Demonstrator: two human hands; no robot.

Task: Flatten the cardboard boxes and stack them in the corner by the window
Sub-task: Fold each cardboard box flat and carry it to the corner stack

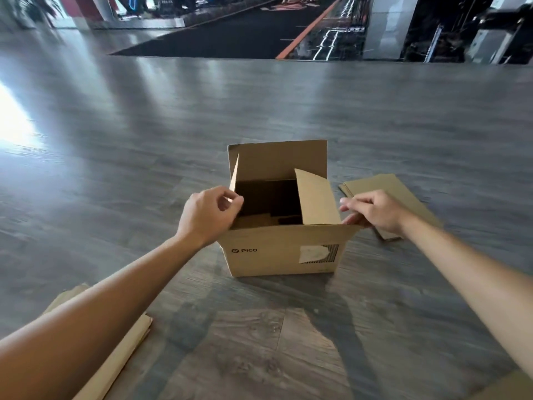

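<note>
A brown cardboard box (pixel 277 255) marked PICO stands upright on the grey floor with its top flaps raised. My left hand (pixel 206 213) pinches the lower end of the box's left flap (pixel 234 176) between thumb and fingers. My right hand (pixel 372 210) has curled fingers at the box's right top corner, just beside the right flap (pixel 315 197); whether it grips the edge there is hard to tell. The back flap stands straight up. Some loose cardboard lies inside on the box's bottom.
Flattened cardboard (pixel 386 192) lies on the floor right of the box, partly under my right arm. More flat cardboard (pixel 124 350) lies at the lower left under my left arm. A dark mat (pixel 230 39) and shop fittings are far behind. Bright light falls at the left.
</note>
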